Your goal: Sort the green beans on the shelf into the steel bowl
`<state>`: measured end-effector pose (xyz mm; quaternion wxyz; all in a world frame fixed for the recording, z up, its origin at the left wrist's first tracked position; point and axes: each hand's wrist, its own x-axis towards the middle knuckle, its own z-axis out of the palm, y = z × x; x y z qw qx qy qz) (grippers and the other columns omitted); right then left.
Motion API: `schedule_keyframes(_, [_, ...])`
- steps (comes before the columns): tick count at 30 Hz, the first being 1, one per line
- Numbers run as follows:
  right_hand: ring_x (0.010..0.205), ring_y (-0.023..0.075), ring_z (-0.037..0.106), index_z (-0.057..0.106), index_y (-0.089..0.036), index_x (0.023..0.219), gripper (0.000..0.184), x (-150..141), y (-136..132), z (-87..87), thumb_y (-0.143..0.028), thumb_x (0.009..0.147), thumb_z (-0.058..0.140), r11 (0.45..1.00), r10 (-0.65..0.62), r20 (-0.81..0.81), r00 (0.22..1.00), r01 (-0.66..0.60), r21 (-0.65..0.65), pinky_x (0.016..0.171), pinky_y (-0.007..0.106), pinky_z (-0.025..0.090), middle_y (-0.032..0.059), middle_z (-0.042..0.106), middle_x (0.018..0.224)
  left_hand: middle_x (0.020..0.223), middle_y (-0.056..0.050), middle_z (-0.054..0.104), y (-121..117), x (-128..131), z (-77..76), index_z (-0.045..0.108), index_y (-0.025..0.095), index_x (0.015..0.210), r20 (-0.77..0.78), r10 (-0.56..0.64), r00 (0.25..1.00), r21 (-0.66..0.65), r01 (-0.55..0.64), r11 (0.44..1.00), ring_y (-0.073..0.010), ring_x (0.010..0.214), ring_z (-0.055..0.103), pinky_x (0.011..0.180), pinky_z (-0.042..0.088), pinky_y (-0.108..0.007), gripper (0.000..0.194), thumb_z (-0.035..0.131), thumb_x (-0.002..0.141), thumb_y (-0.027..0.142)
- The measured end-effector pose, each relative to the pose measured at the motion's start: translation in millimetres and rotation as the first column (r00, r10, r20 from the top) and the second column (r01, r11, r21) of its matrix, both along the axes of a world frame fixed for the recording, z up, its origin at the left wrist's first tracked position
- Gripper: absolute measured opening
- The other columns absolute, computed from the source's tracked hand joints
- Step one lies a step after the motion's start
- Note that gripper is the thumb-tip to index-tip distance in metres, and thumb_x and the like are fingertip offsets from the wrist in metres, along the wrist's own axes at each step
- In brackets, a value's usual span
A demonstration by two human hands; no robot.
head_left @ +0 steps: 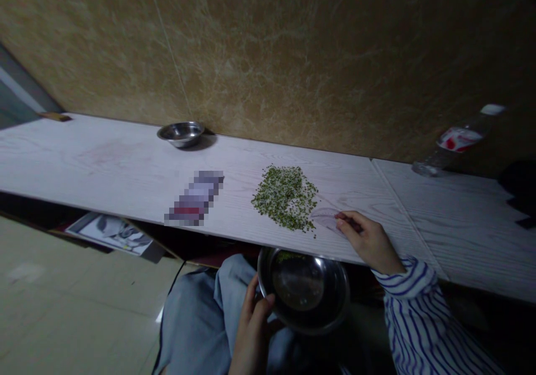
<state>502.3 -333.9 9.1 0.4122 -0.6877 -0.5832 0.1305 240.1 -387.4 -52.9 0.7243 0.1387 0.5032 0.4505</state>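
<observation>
My right hand [368,238] pinches a thin, clear plastic protractor [324,217] between thumb and fingers. Its curved edge reaches the right side of a spread pile of small green beans mixed with white grains [285,196] on the white wood-grain counter [234,196]. Below the counter's front edge, my left hand [257,311] grips the rim of a large steel bowl [304,285]. The bowl sits tilted by my lap, and a few green beans show inside near its far wall.
A small steel bowl [181,135] stands near the wall. A pixelated flat object [196,199] lies left of the pile. On the right, a clear plastic bottle [458,139] stands by a dark object [519,191]. An open drawer or box [111,232] shows under the counter.
</observation>
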Motion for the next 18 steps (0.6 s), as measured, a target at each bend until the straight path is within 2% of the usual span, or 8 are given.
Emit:
schedule_keyframes(4, [0.076,0.021,0.069,0.072,-0.021,0.093,0.023,-0.5,-1.6,-0.5,-0.04,0.087,0.061,0.998,0.055,-0.011,0.998,-0.055,-0.012,0.068,0.031,0.055,0.0049,0.075,0.082,0.122,-0.012,0.07,0.6,0.3,2.7,0.051,0.025,0.14,-0.001,-0.006,1.0,-0.001,0.006,1.0,-0.0309,0.103,0.068,0.071,0.056,-0.036,0.074,0.071,0.07,0.034])
schedule_keyframes(7, [0.076,0.0211,0.069,0.072,-0.021,0.092,0.025,-0.6,-4.1,1.0,-0.043,0.086,0.062,0.999,0.05,-0.036,0.998,-0.05,0.006,0.069,0.031,0.056,0.005,0.075,0.082,0.12,-0.011,0.071,0.8,0.0,2.6,0.053,0.024,0.138,0.003,-0.009,1.0,-0.003,0.009,1.0,-0.0298,0.101,0.068,0.071,0.056,-0.035,0.071,0.071,0.07,0.034])
schedule_keyframes(12, [0.077,0.0227,0.071,0.074,-0.02,0.089,0.032,-5.2,-7.8,12.5,-0.05,0.083,0.065,0.996,0.09,-0.118,0.989,-0.09,0.011,0.073,0.034,0.059,0.0065,0.076,0.082,0.121,-0.012,0.07,0.0,-0.2,1.2,0.052,0.025,0.14,0.023,-0.004,1.0,0.011,0.004,1.0,-0.031,0.105,0.067,0.079,0.056,-0.038,0.075,0.072,0.069,0.034])
schedule_keyframes(18, [0.087,0.0241,0.073,0.076,-0.021,0.092,0.024,-20.2,0.2,24.0,-0.039,0.085,0.062,0.975,0.217,-0.043,0.975,-0.218,-0.04,0.081,0.036,0.06,0.0077,0.079,0.092,0.126,-0.013,0.068,-0.2,-0.2,1.5,0.05,0.025,0.142,0.006,-0.003,1.0,0.011,0.003,1.0,-0.0308,0.104,0.067,0.081,0.055,-0.039,0.078,0.072,0.068,0.035])
